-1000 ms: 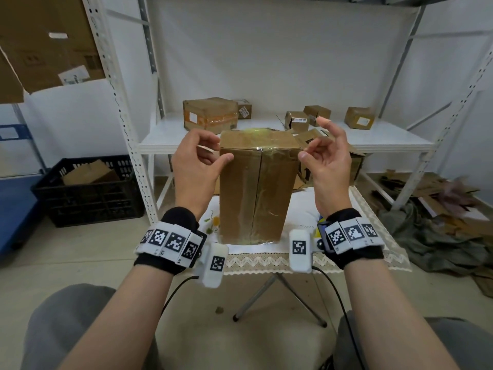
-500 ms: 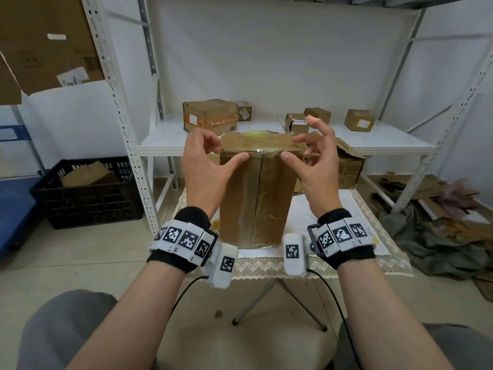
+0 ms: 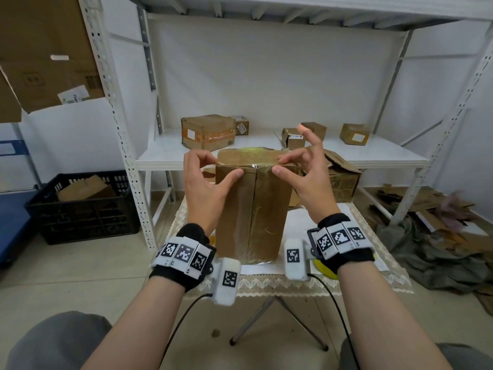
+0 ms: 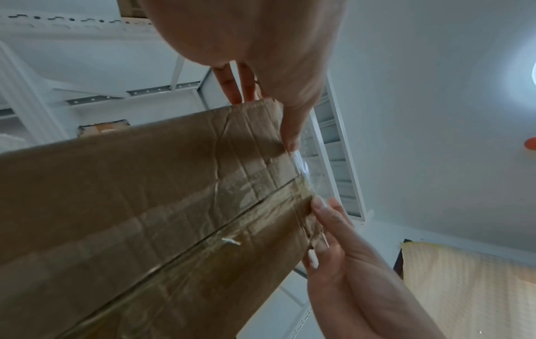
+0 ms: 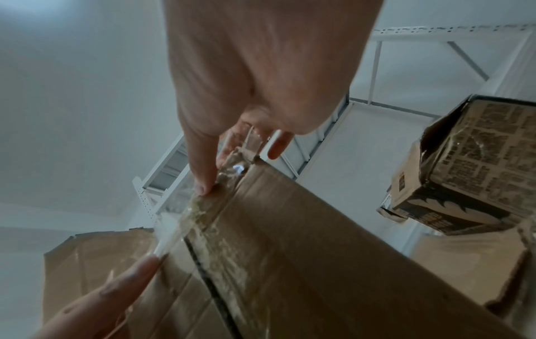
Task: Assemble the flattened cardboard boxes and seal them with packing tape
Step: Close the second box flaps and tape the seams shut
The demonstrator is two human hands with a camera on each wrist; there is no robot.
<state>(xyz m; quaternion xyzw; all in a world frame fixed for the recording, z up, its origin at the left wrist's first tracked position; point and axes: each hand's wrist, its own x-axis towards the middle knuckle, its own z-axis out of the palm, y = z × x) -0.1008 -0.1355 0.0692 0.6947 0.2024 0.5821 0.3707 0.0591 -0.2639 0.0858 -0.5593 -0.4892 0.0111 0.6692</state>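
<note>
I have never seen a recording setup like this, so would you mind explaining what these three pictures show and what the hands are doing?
No machine here: a person wears three cameras. The wide picture comes from the head; the other two look along each wrist, past the marker bands. A tall cardboard box stands upright on a small cloth-covered table. The left hand and right hand pinch its top front edge, thumbs on the front face, where clear packing tape runs along the centre seam and over the top edge. More boxes sit on the white shelf behind.

We saw a brown box point(image 3: 250, 209) under glossy clear tape point(image 4: 261, 206), a black crate point(image 3: 82, 209), white shelves point(image 3: 266, 156) and checkered black-and-white wrist tags point(image 3: 184, 253).
</note>
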